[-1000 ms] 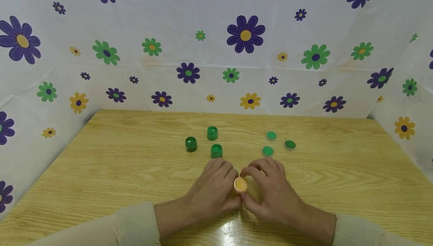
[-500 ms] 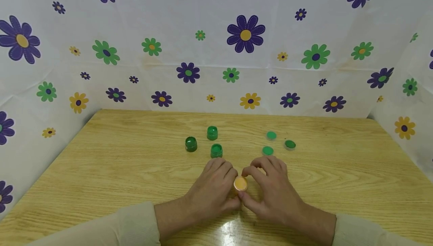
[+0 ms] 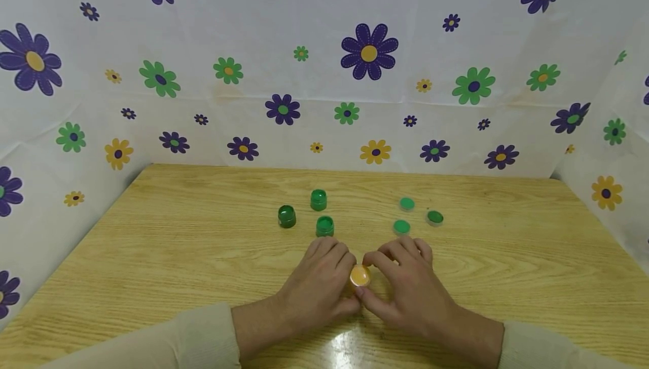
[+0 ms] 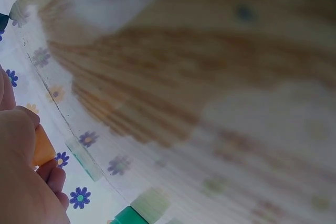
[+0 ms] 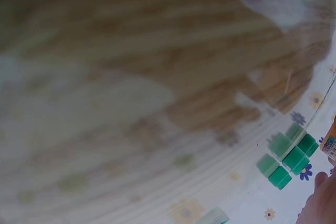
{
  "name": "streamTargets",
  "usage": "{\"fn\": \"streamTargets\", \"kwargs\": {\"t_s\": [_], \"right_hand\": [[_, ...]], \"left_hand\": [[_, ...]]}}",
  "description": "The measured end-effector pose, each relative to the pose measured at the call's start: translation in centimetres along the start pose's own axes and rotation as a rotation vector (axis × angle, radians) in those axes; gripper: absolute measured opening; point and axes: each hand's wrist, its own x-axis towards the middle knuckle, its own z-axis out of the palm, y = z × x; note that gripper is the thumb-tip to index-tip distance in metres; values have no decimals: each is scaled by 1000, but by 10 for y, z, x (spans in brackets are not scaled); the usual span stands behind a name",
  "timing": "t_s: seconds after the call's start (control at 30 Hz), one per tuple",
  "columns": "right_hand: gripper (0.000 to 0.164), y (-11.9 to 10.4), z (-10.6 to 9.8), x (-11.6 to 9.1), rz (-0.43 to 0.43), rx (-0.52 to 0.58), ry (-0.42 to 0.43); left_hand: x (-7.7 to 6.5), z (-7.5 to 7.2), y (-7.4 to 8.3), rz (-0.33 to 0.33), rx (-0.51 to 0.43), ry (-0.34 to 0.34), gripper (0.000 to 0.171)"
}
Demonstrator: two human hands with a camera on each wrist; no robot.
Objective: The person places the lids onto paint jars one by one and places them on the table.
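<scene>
A small orange paint jar (image 3: pixel 360 275) stands upright between both hands, near the front of the table, its round top facing up. My left hand (image 3: pixel 319 279) grips it from the left with curled fingers. From the right, the thumb and index finger of my right hand (image 3: pixel 408 284) pinch the rim at its top; the other fingers are bent in the air. In the left wrist view the orange side of the jar (image 4: pixel 43 148) shows between the left hand's fingers. The right wrist view catches a printed label on the jar (image 5: pixel 329 144), beside the right hand (image 5: pixel 320 203).
Behind the left hand stand three uncovered green paint jars: one at left (image 3: pixel 286 217), one at the back (image 3: pixel 318 200), one in front (image 3: pixel 325 227). Three round lids with green insides, a back one (image 3: pixel 407 204), a near one (image 3: pixel 401 227) and a right one (image 3: pixel 435 218), lie beyond the right hand.
The right thumb and index finger have shifted slightly around the jar's rim, and the right hand's outer fingers have spread a little. A bright glare now shows on the orange top. The left hand stays put.
</scene>
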Motion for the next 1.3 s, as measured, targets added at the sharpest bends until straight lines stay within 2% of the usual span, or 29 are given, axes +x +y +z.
{"fn": "streamTargets", "kwargs": {"t_s": [0.6, 0.83, 1.03, 1.3], "right_hand": [[29, 0, 1, 0, -11, 0, 6], [28, 0, 1, 0, -3, 9, -5], [32, 1, 1, -1, -20, 19, 4], [38, -1, 0, -2, -39, -41, -30]], "left_hand": [[0, 1, 0, -4, 23, -7, 41], [0, 0, 1, -14, 8, -23, 41], [0, 0, 1, -7, 1, -10, 39], [0, 0, 1, -8, -3, -5, 40]]}}
